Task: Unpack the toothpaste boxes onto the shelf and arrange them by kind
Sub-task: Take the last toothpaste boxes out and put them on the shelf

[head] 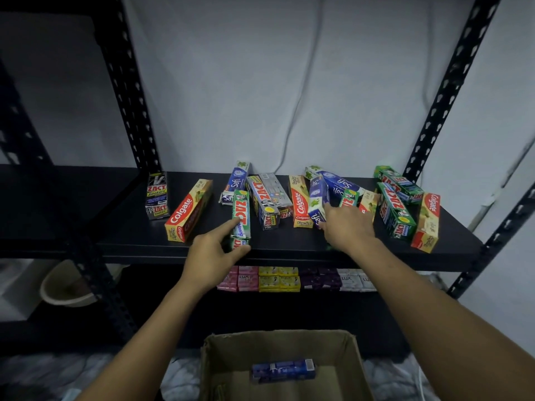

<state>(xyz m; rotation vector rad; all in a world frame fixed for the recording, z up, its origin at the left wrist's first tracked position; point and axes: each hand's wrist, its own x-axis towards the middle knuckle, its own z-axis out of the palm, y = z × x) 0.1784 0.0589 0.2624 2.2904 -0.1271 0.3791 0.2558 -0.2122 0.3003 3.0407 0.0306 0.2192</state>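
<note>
Shelf [278,244], mid-frame: toothpaste boxes [301,201] laid out, kinds unsorted. Carton [278,345], bottom centre: one blue box [283,370] left unpacked. Green ZACT box [241,215] pinched by left hand [214,256]; Safi box [317,201] gripped by right hand [347,227].

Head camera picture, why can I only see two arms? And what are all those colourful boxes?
There is no robot here. A person wears a camera on their head, so you see what they see: their own two arms reaching forward. The black shelf holds many toothpaste boxes, all mixed up: Colgate, Zact and Safi kinds. The left hand holds a green Zact box. The right hand holds the near end of a blue Safi box. Below, a carton has one blue box inside. Soap packs sit lower down.
</note>
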